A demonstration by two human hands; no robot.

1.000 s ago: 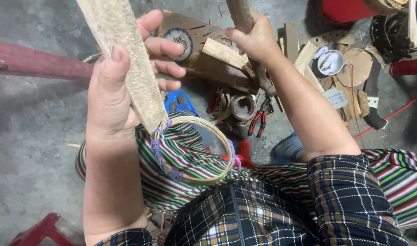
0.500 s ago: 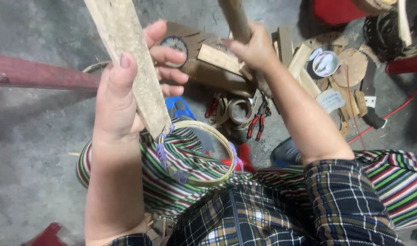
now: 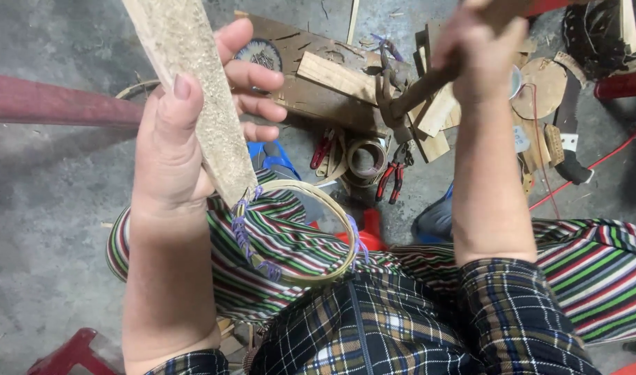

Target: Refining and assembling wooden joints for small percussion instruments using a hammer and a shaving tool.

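Note:
My left hand (image 3: 176, 149) grips a rough, pale wooden slat (image 3: 196, 90) that slants from the upper left down to my lap. Its lower tip meets the rim of a thin bamboo hoop (image 3: 332, 267) bound in places with purple string. The hoop rests on my striped trousers. My right hand (image 3: 481, 52), raised at the upper right, is closed around the wooden handle of a hammer. The hammer's metal head (image 3: 389, 97) points down and left, above the floor clutter and apart from the slat.
A dark red pipe (image 3: 51, 104) crosses the left side. On the concrete floor lie wooden boards (image 3: 335, 76), red-handled pliers (image 3: 394, 173), a tape roll (image 3: 366, 160), a round wooden disc (image 3: 544, 87), a handsaw (image 3: 564, 142) and a red cord (image 3: 596, 167). A red stool (image 3: 71, 354) stands at the lower left.
My right hand has swung right and tilted the hammer, so its head now shows pointing down-left. My left hand keeps the slat against the hoop.

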